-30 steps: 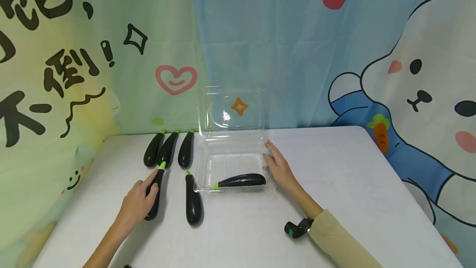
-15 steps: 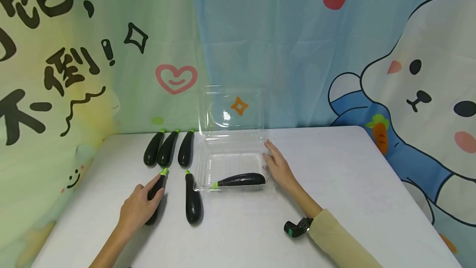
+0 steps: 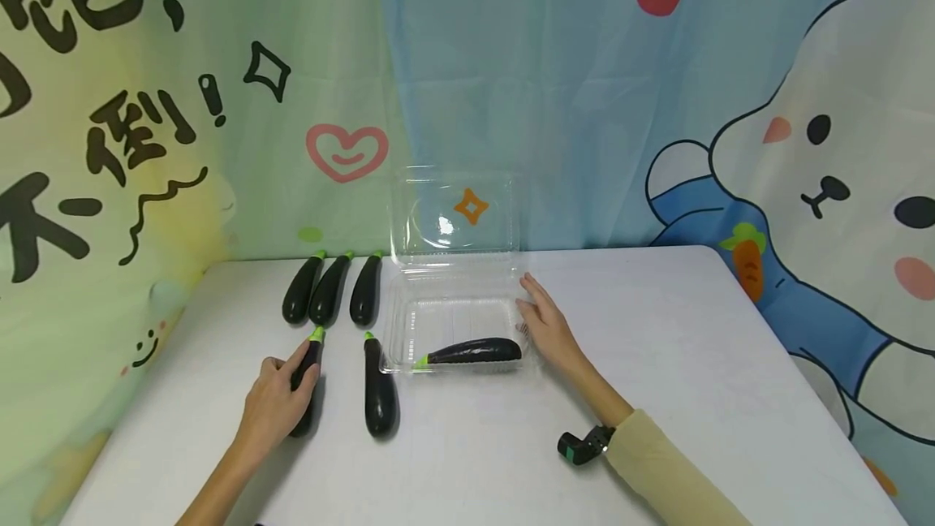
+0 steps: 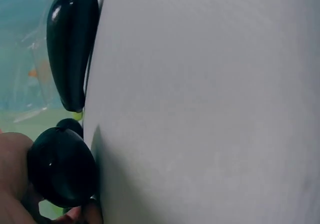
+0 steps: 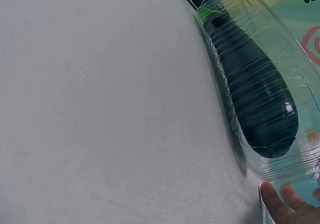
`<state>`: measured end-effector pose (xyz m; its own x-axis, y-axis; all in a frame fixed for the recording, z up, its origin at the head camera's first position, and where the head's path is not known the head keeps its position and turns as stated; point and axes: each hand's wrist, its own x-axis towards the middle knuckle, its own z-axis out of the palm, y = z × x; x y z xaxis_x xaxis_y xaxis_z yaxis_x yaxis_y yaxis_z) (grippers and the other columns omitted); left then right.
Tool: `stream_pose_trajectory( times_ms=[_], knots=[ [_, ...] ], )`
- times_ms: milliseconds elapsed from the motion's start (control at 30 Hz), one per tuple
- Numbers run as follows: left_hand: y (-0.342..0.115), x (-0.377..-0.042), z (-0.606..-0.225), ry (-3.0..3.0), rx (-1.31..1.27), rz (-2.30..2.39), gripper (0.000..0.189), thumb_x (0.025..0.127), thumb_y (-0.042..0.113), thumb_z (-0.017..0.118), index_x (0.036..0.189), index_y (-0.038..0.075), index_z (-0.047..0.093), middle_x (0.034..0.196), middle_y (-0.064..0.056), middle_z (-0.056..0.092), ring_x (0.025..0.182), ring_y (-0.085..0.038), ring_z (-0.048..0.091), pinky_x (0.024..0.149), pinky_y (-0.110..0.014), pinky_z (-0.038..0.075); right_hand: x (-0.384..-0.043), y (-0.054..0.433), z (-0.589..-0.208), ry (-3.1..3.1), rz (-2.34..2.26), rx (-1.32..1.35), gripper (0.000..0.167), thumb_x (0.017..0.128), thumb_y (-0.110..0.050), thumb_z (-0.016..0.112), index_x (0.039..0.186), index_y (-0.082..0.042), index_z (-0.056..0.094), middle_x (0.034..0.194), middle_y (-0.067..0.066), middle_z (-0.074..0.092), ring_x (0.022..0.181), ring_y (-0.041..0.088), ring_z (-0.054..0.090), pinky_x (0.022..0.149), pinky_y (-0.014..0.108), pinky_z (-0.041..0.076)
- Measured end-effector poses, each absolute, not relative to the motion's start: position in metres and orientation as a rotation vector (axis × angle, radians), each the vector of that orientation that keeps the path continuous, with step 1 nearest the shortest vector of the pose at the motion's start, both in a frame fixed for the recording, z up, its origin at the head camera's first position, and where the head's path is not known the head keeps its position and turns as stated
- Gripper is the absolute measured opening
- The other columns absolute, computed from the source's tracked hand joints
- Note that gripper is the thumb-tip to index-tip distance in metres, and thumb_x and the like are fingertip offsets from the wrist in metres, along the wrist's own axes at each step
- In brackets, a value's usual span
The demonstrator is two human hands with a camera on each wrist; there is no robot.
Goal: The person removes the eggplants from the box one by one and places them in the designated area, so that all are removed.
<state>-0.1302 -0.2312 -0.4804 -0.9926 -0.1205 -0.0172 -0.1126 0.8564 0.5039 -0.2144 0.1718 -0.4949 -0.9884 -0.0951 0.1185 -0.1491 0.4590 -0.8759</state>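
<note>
My left hand (image 3: 272, 404) grips a dark eggplant (image 3: 309, 360) with a green stem end, left of the container. In the left wrist view, its rounded bottom (image 4: 62, 169) shows between thumb and fingers. A clear plastic clamshell container (image 3: 460, 316) stands with its lid (image 3: 438, 226) raised at the back. One eggplant (image 3: 476, 351) lies crosswise along the container's near side, stem to the left. My right hand (image 3: 549, 331) rests against the container's right side with its fingers extended; in the right wrist view, the fingertips (image 5: 270, 196) are right at the container's end.
Another eggplant (image 3: 380, 392) lies lengthwise by the container's near left corner. Behind my left hand, three more eggplants (image 3: 330, 292) lie in a row near the back edge of the white table (image 3: 467, 461). A printed curtain (image 3: 570, 104) hangs behind.
The left hand and its eggplant have shifted slightly toward me, away from the back row, and then a touch left. My right hand and the container have stayed put.
</note>
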Motion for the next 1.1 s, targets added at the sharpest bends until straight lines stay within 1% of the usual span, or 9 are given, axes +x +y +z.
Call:
stream_pose_trajectory(
  times_ms=[200,333,533,700,900,1067,1100],
  knots=[
    [-0.232,-0.130,-0.477,-3.073,0.188,-0.785,0.056,0.100,0.034,0.046,0.149,0.008,0.037,0.111,-0.029,0.047,0.079,-0.030,0.053,0.062,-0.033,0.040,-0.215,0.172,-0.494,-2.644,1.585,0.227,0.050,0.104,-0.019,0.041,0.150,-0.003,0.032,0.161,0.014,0.022,0.145,0.034,0.031,0.118,0.050,0.025],
    [-0.232,-0.131,-0.476,-3.093,0.170,-0.780,0.057,0.100,0.035,0.047,0.149,0.007,0.037,0.112,-0.030,0.047,0.081,-0.031,0.053,0.061,-0.033,0.040,-0.214,0.172,-0.494,-2.640,1.593,0.224,0.050,0.104,-0.019,0.042,0.150,-0.003,0.033,0.161,0.014,0.023,0.144,0.034,0.033,0.117,0.050,0.026],
    [-0.234,-0.130,-0.474,-3.097,0.160,-0.768,0.058,0.099,0.035,0.049,0.148,0.006,0.038,0.115,-0.030,0.048,0.084,-0.032,0.055,0.061,-0.031,0.040,-0.213,0.171,-0.494,-2.631,1.604,0.224,0.049,0.104,-0.018,0.042,0.149,-0.001,0.033,0.161,0.014,0.024,0.147,0.033,0.028,0.119,0.050,0.023],
    [-0.236,-0.131,-0.471,-3.116,0.160,-0.740,0.061,0.097,0.037,0.050,0.148,0.007,0.037,0.119,-0.032,0.048,0.087,-0.035,0.058,0.060,-0.035,0.042,-0.212,0.171,-0.494,-2.628,1.594,0.224,0.049,0.104,-0.018,0.042,0.150,-0.001,0.033,0.161,0.015,0.023,0.149,0.032,0.023,0.119,0.050,0.020],
    [-0.237,-0.133,-0.468,-3.140,0.192,-0.707,0.068,0.096,0.045,0.051,0.150,0.008,0.034,0.125,-0.029,0.049,0.093,-0.037,0.060,0.061,-0.036,0.044,-0.214,0.171,-0.496,-2.632,1.587,0.228,0.050,0.104,-0.018,0.041,0.150,-0.002,0.032,0.161,0.014,0.022,0.149,0.032,0.021,0.120,0.051,0.019],
    [-0.237,-0.133,-0.464,-3.142,0.195,-0.720,0.076,0.094,0.055,0.049,0.151,0.009,0.031,0.124,-0.025,0.051,0.096,-0.033,0.061,0.062,-0.038,0.045,-0.215,0.171,-0.496,-2.635,1.587,0.226,0.050,0.104,-0.019,0.041,0.150,-0.003,0.032,0.161,0.014,0.022,0.150,0.032,0.020,0.120,0.051,0.018],
    [-0.238,-0.133,-0.462,-3.138,0.188,-0.720,0.077,0.094,0.057,0.049,0.151,0.009,0.031,0.125,-0.025,0.051,0.099,-0.034,0.060,0.063,-0.040,0.046,-0.215,0.171,-0.496,-2.636,1.585,0.227,0.050,0.104,-0.019,0.041,0.150,-0.003,0.031,0.161,0.014,0.022,0.149,0.032,0.021,0.120,0.051,0.019]
  ],
)
